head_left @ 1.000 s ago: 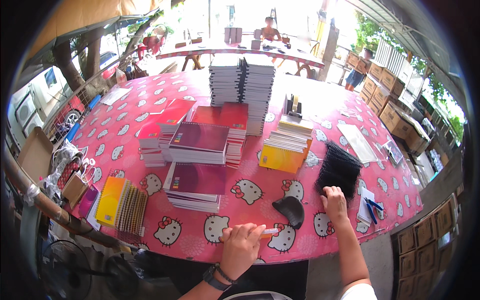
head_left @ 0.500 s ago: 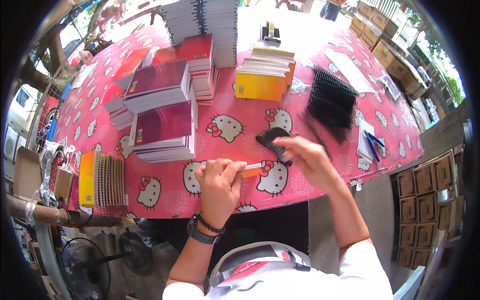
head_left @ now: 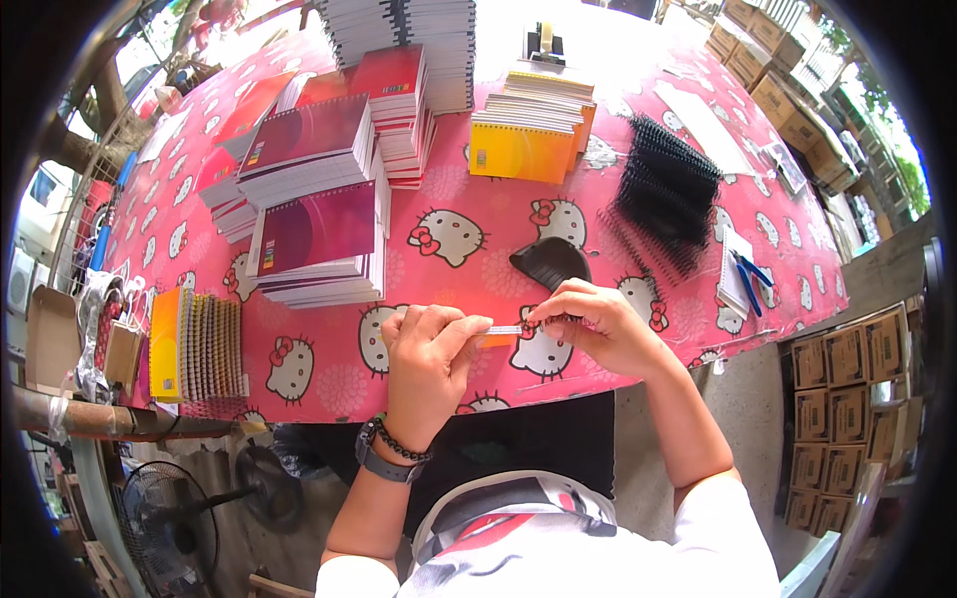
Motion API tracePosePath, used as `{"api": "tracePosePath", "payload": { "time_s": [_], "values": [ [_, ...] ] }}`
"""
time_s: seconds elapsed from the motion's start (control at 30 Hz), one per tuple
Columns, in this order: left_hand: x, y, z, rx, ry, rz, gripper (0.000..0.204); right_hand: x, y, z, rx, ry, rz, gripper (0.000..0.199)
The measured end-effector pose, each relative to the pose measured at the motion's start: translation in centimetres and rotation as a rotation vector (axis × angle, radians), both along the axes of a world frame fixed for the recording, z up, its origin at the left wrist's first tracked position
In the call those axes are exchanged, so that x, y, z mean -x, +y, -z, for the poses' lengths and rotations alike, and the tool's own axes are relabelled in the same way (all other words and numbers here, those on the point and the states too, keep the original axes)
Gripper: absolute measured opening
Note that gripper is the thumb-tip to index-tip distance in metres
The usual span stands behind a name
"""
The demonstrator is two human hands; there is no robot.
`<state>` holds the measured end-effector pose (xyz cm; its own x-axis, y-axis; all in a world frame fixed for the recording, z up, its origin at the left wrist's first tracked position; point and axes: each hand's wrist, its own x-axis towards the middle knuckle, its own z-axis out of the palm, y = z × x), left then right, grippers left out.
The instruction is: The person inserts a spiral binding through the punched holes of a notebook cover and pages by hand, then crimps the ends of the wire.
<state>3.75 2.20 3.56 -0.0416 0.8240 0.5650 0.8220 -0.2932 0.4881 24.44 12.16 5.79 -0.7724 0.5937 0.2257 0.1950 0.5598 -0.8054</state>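
Observation:
My left hand [head_left: 427,364] is closed on a thin notebook [head_left: 504,330], held edge-on, white pages upward and a bit of orange cover showing below. Most of it is hidden by the fingers. At the notebook's right end, my right hand [head_left: 598,329] pinches a black spiral coil [head_left: 530,321], largely covered by the fingers. Just beyond the right hand, a black curved pad [head_left: 551,262] lies on the pink patterned tablecloth [head_left: 454,289].
Purple notebooks [head_left: 319,234] and red notebooks [head_left: 389,75] stand stacked at left, yellow ones [head_left: 523,149] farther back. Coil-bound yellow notebooks [head_left: 164,344] sit near left. A heap of black coils [head_left: 666,189], blue-handled pliers [head_left: 748,281] and a tape dispenser [head_left: 543,45] are on the table.
My right hand has moved left and nearer, from over the black pad to the notebook's end, its fingers closing in a pinch. The left hand keeps its hold; the view has shifted slightly.

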Motion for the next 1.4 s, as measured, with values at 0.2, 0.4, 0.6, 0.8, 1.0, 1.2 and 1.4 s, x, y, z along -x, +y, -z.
{"api": "tracePosePath", "payload": {
  "time_s": [0.2,0.4,0.6,0.8,1.0,1.2,1.4],
  "values": [
    [-0.2,-0.1,-0.3,-0.005,-0.017,-0.001,0.019,-0.3,0.4,0.2,0.119,-0.042,-0.099,0.021],
    [-0.8,-0.6,-1.0,0.066,-0.01,-0.02,0.026,0.0,-0.2,-1.5,0.178,-0.122,-0.024,0.035],
    [-2.1,-0.6,-0.3,0.103,0.006,0.02,0.028,0.0,-0.8,-0.4,0.202,-0.076,-0.062,0.049],
    [-1.8,-1.4,-0.6,0.072,0.057,0.116,0.023,0.5,-1.1,-0.6,0.231,-0.117,-0.115,0.045],
    [-2.4,-0.7,-1.1,0.055,0.017,0.159,0.021,-1.1,6.2,2.0,-0.328,-0.246,0.014,0.063],
    [-1.6,-1.0,0.5,0.09,0.091,0.157,0.02,-0.5,6.4,1.0,-0.224,-0.575,-0.101,0.087],
    [-1.5,-0.9,0.6,0.066,0.098,0.138,0.019,1.8,3.9,4.2,-0.505,-0.38,0.085,0.076]
  ]
}}
